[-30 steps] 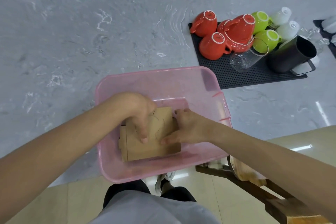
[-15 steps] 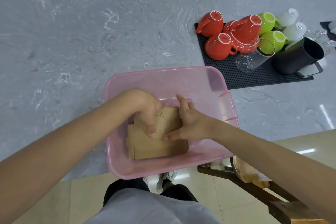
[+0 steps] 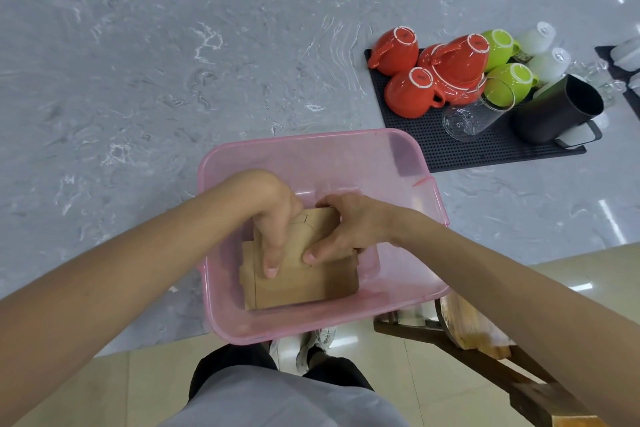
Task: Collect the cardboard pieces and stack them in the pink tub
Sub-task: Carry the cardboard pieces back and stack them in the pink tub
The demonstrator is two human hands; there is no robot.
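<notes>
A translucent pink tub [image 3: 311, 149] sits at the near edge of the grey marble counter, partly overhanging it. Inside lies a stack of brown cardboard pieces [image 3: 304, 282], the top one offset over a larger one. My left hand [image 3: 273, 218] rests on the stack's left part with fingers pointing down over the top piece. My right hand [image 3: 346, 229] grips the stack's right and far edge, thumb on top. Both hands are inside the tub, touching the cardboard and hiding its far half.
A black mat [image 3: 450, 146] at the right carries upturned red cups [image 3: 412, 94], green cups [image 3: 509, 80], a tipped glass [image 3: 474, 114] and a black jug [image 3: 557, 114]. A wooden chair [image 3: 478, 347] stands below the counter's edge on the right. The counter [image 3: 138, 80] stretches left and far.
My right hand has slid from the stack's right side up over its far edge, fingers curling onto it. The left hand stays pressed on the cardboard. The view has shifted slightly.
</notes>
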